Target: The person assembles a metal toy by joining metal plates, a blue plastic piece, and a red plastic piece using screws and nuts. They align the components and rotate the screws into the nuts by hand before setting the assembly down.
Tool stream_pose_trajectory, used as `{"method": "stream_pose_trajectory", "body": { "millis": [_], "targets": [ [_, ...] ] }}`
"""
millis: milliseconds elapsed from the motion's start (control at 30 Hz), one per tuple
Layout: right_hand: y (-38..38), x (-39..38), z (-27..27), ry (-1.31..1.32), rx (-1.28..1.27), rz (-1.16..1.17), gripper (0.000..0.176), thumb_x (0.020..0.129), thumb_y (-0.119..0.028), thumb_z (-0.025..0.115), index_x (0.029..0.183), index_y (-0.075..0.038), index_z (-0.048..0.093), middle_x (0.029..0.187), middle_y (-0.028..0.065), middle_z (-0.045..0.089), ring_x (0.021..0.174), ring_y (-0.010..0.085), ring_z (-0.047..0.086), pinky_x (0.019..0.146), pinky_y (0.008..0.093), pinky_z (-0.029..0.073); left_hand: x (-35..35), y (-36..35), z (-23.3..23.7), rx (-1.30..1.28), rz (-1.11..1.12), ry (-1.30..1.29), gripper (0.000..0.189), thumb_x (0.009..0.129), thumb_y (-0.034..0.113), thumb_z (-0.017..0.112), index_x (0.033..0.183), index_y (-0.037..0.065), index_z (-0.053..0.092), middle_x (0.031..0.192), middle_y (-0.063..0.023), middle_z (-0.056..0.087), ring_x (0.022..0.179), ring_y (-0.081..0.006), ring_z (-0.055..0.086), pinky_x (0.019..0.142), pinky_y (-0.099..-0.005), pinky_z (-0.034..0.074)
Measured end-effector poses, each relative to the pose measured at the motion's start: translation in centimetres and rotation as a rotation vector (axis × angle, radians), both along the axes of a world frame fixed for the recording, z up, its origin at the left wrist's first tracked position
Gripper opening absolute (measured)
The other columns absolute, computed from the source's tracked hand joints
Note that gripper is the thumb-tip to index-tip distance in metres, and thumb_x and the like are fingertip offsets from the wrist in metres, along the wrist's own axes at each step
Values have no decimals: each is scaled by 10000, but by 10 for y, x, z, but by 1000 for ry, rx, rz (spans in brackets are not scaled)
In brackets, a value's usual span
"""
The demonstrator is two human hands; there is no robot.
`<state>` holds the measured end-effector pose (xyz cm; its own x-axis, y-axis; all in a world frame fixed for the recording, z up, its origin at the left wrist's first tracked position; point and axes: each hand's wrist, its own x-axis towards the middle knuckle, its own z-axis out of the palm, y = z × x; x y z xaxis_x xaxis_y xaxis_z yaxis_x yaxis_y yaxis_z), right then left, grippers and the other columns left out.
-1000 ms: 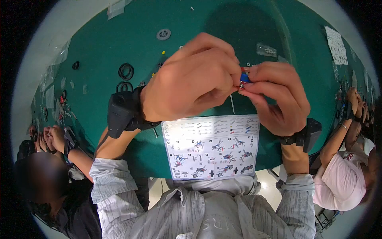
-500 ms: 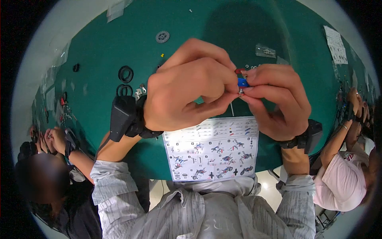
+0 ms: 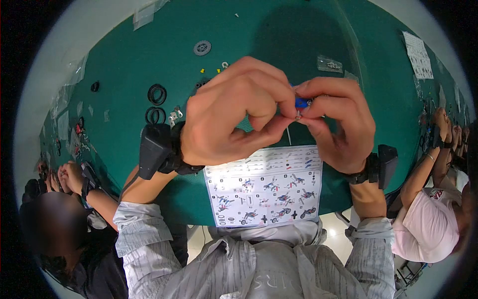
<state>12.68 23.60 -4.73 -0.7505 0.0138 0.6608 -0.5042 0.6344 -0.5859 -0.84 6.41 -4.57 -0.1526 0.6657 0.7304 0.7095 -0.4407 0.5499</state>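
Both hands meet above the green table, right of the middle of the view. My left hand point(image 3: 234, 114) is closed, its thumb and fingertips pinching the left side of a small blue toy part point(image 3: 301, 103). From the other side my right hand point(image 3: 343, 117) grips the same part between thumb and curled fingers. A small silvery metal piece point(image 3: 298, 115) shows at the thumb tips, just under the blue part. The fingers cover most of what they hold. Below the hands lies a printed instruction sheet point(image 3: 264, 194) with assembly drawings.
Black rubber rings point(image 3: 157, 93), a grey spoked disc point(image 3: 202, 48) and metal brackets point(image 3: 174, 115) lie to the left. A small bag of screws point(image 3: 329, 64) is beyond the right hand. Other people sit at both sides, including a person in a pink shirt point(image 3: 428, 224).
My right hand has shifted slightly left and its fingers have curled more around the blue part. A red piece seen between the fingertips earlier is now hidden.
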Motion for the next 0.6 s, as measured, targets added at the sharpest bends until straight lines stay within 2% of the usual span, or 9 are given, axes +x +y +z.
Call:
{"method": "stream_pose_trajectory", "body": {
  "millis": [233,600],
  "targets": [
    [1,2,1,-50,-21,-39,247,721,15,815,927,-33,687,1050,127,679,900,247,669,765,306,536,-7,1,-4,16,-14,15,488,718,-150,777,853,104,382,926,-162,702,950,-316,682,795,-399,569],
    [4,0,4,-67,-3,-16,220,731,22,796,889,-31,651,1076,127,643,945,253,661,794,318,537,5,1,-6,-55,31,-147,461,734,-159,745,821,96,370,881,-163,688,917,-302,673,819,-435,576]
  ]
}}
